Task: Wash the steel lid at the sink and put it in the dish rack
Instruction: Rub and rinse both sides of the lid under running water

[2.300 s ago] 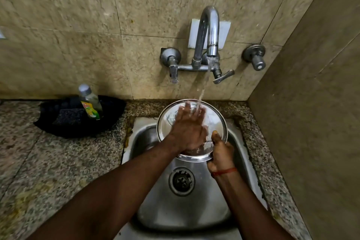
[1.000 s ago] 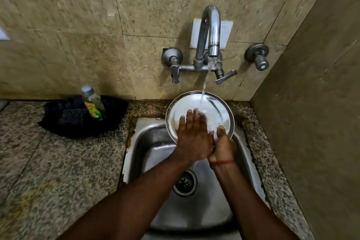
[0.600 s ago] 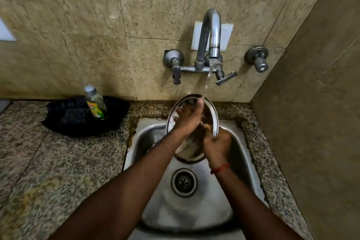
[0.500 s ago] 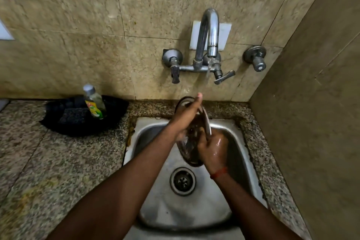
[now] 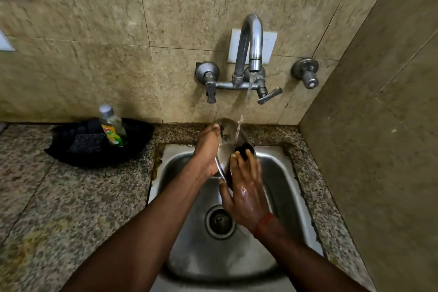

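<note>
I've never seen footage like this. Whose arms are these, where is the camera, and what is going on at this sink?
No machine here: a person wears a camera on the head, looking down at their own arms. The left hand grips the steel lid, turned nearly edge-on under the running tap. The right hand lies open against the side with the lid's black knob. Below is the steel sink with its drain. On the granite counter, a dish soap bottle stands in a black tray.
</note>
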